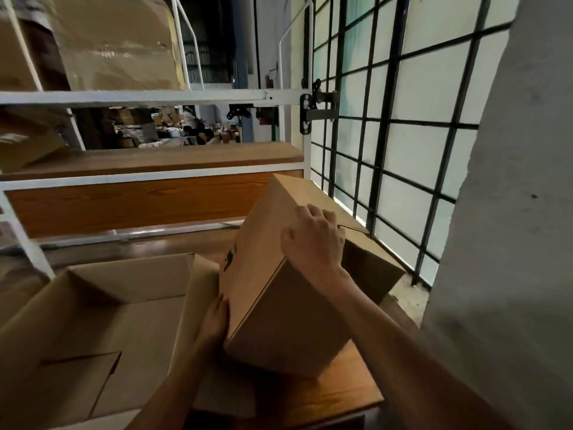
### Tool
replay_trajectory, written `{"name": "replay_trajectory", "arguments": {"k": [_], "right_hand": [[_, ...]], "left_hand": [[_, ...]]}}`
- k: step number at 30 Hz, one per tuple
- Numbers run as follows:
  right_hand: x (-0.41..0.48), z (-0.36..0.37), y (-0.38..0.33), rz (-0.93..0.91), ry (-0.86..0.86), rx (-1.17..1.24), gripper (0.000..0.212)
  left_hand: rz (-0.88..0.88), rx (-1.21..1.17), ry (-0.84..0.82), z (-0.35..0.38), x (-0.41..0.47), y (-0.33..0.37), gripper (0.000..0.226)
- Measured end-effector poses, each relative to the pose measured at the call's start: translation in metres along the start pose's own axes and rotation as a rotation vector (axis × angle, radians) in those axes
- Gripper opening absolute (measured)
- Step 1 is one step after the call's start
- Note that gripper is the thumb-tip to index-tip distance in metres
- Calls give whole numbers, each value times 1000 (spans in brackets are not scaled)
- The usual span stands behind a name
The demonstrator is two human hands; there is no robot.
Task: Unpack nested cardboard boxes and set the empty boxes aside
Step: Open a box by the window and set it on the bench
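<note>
The small brown box (279, 293) is shut and tipped on one corner, up above the wooden table (344, 389). It sits between both hands. The right hand (313, 240) is on top, fingers curled over the far edge. The left hand (217, 318) lies flat on the box's low left side, fingers straight. The big open box (130, 274) is just to the left.

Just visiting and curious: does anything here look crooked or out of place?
Only the closed box: it is tilted, not flat, because the right hand grips its top edge and the left hand presses its side. The big open box beside it looks undamaged.
</note>
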State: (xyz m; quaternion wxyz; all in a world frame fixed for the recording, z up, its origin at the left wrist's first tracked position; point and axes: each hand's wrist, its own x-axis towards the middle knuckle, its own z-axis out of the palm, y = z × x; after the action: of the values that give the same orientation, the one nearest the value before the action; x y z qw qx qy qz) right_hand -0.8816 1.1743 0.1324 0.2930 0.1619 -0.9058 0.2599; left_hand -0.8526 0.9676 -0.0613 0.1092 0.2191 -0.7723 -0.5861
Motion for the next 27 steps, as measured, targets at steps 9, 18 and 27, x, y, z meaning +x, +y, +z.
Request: {"name": "replay_trajectory", "arguments": {"k": [9,18,27], "right_hand": [[-12,31,-48,37,17,79,47],[12,20,-38,82,-60,192,37],[29,46,2,189,-215,240,38]], "left_hand": [[208,43,-47,-1,14,111,53],[74,-276,-148,-20,44,206,66],[87,-453,-80,-3,61,180,66]]}}
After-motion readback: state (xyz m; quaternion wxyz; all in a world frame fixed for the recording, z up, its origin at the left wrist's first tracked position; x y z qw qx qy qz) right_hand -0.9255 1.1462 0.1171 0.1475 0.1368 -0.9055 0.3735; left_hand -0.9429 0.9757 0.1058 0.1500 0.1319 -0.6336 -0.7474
